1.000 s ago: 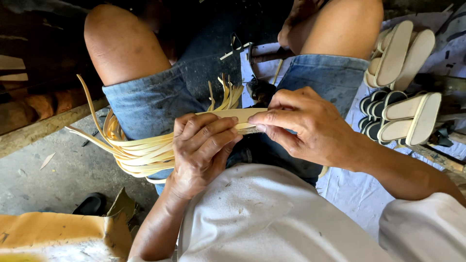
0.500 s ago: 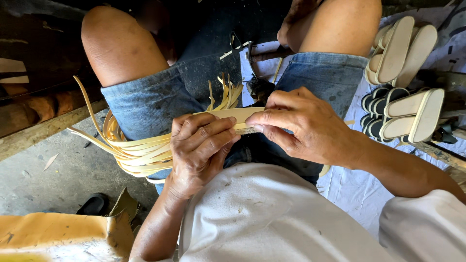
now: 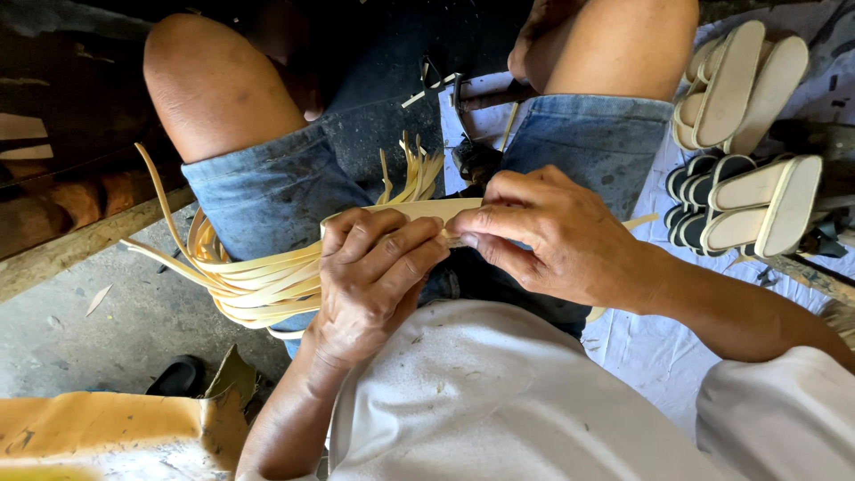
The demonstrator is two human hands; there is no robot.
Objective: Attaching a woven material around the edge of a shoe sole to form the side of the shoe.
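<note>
I sit in denim shorts and a white shirt, looking down at my lap. My left hand [image 3: 370, 276] grips a bundle of pale yellow strips [image 3: 258, 281] that fan out to the left over my thigh. Above its fingers lies a flat cream piece [image 3: 419, 210], with more strip ends [image 3: 411, 174] sticking up behind it. My right hand [image 3: 543, 236] pinches the right end of that cream piece, fingertips meeting those of the left hand. What the palms cover is hidden.
Stacks of cream and dark shoe soles [image 3: 744, 142] stand at the right on a pale sheet [image 3: 659, 356]. A small metal tool [image 3: 472, 160] lies between my knees. Brown paper or cardboard [image 3: 107, 436] lies at bottom left on the concrete floor [image 3: 98, 330].
Both hands stay on the strips and cream piece with only slight finger shifts; the view has barely moved.
</note>
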